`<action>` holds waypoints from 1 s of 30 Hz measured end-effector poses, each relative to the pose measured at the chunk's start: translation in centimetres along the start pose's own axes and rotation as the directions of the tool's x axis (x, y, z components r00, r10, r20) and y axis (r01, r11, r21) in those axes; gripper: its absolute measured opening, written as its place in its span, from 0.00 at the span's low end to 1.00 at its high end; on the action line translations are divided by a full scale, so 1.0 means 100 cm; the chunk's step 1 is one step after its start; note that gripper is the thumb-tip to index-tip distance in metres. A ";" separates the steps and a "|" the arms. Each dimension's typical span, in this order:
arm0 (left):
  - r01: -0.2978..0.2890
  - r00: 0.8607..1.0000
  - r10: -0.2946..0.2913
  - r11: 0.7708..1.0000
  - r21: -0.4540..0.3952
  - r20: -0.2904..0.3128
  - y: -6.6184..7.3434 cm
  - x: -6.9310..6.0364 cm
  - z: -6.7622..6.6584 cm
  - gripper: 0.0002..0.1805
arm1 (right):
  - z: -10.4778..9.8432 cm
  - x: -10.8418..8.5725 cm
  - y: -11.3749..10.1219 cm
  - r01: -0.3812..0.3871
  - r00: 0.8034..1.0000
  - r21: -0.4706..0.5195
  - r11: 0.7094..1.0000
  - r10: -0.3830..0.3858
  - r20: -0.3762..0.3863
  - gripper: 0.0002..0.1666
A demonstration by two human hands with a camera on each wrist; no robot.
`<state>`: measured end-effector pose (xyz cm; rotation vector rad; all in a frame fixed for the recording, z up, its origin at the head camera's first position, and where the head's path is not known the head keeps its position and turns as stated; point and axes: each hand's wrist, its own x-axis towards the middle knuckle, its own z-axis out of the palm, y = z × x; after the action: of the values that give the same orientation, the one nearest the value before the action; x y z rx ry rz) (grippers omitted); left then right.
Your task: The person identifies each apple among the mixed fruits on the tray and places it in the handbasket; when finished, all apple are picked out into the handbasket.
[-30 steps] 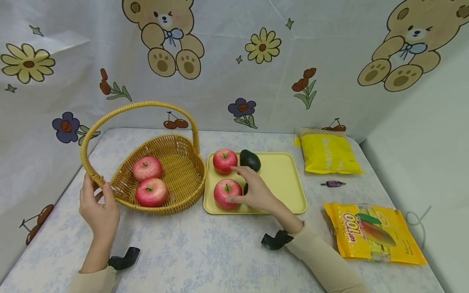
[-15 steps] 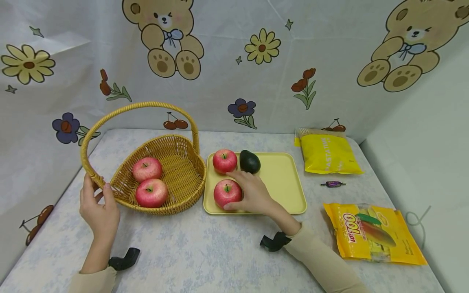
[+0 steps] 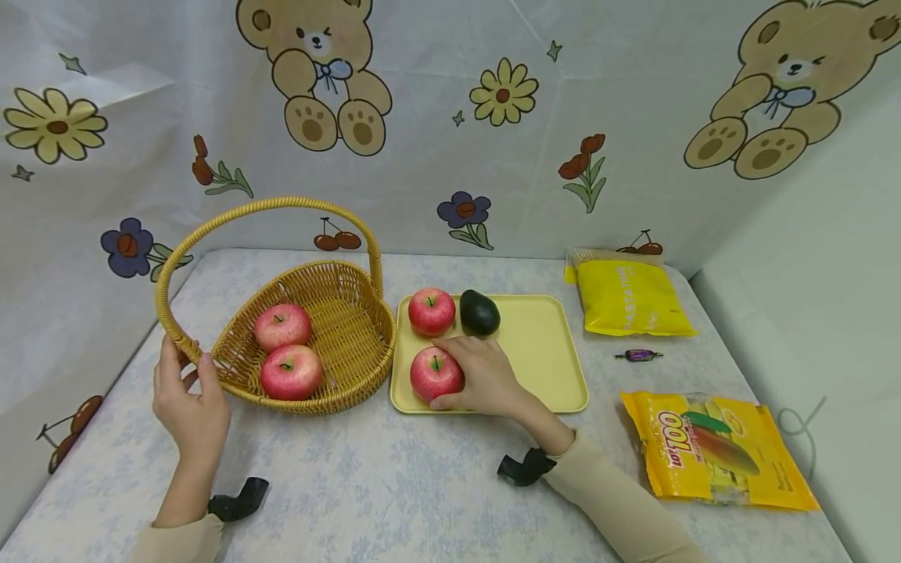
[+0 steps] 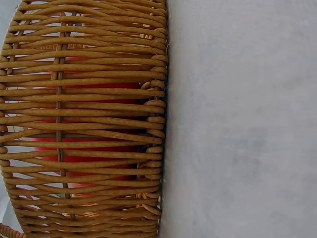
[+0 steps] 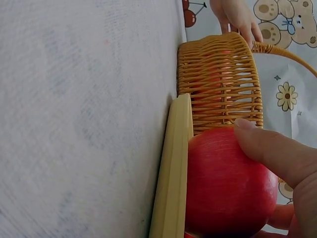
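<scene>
My left hand (image 3: 192,407) holds the wicker basket (image 3: 359,371) where its handle meets the rim; fingers and thumb bend around that spot. Two red apples (image 3: 292,371) lie in the basket's left half, and red shows through the weave (image 4: 84,126) in the left wrist view. On the yellow tray (image 3: 542,360), my right hand (image 3: 486,379) grips the nearer red apple (image 3: 435,374), thumb on the near side and fingers on the far side. In the right wrist view this apple (image 5: 225,183) still sits against the tray. Behind it are another apple (image 3: 432,311) and a dark green avocado (image 3: 480,313).
Right of the tray lie a yellow pasta bag (image 3: 633,297), a small purple wrapped candy (image 3: 639,355) and a yellow mango candy bag (image 3: 718,450). A printed cloth (image 3: 422,102) hangs behind the table; a white wall (image 3: 809,274) stands at right.
My right hand has come down slightly and closed around the nearer apple, covering a dark object seen beside it earlier. The left hand and basket have stayed in place.
</scene>
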<state>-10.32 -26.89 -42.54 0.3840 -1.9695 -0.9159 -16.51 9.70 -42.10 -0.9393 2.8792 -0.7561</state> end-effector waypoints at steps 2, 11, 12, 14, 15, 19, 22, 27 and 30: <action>-0.001 1.000 0.001 1.000 -0.001 -0.001 0.000 0.000 0.000 0.25 | 0.001 0.000 0.001 0.003 1.000 -0.004 1.000 -0.003 -0.002 0.52; 0.001 1.000 -0.001 1.000 0.001 -0.003 0.001 0.000 0.000 0.25 | 0.002 0.000 0.000 0.004 1.000 -0.010 1.000 -0.004 -0.030 0.51; 0.000 1.000 0.000 1.000 0.000 -0.004 0.001 0.000 0.000 0.25 | 0.002 0.000 0.000 0.002 0.999 -0.011 1.000 -0.003 -0.033 0.51; 0.000 1.000 0.000 1.000 -0.001 -0.005 0.001 0.000 0.000 0.25 | 0.003 0.000 -0.001 -0.001 0.999 -0.014 1.000 0.001 -0.040 0.51; 0.000 1.000 0.000 1.000 0.000 -0.005 0.001 0.000 0.000 0.25 | 0.003 0.000 -0.001 -0.005 0.999 -0.014 1.000 0.004 -0.040 0.51; 0.000 1.000 0.000 1.000 0.006 -0.001 0.002 0.000 0.000 0.25 | 0.001 0.000 -0.001 -0.026 0.999 0.012 1.000 0.026 -0.033 0.51; 0.000 1.000 0.000 1.000 0.013 0.001 0.002 0.000 0.000 0.25 | -0.002 0.000 -0.002 -0.036 0.999 0.058 0.998 0.038 -0.034 0.50; 0.010 1.000 -0.010 1.000 0.008 -0.001 0.001 0.000 0.000 0.25 | -0.006 0.000 -0.002 -0.026 0.998 0.168 0.985 0.036 -0.055 0.49; 0.011 1.000 -0.011 1.000 0.001 -0.001 0.001 0.000 -0.001 0.25 | -0.009 0.001 -0.004 -0.018 0.997 0.255 0.967 0.036 -0.068 0.49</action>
<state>-10.29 -26.90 -42.46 0.3957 -1.9685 -0.9216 -16.56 9.78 -41.09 -0.8555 2.7559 -1.1458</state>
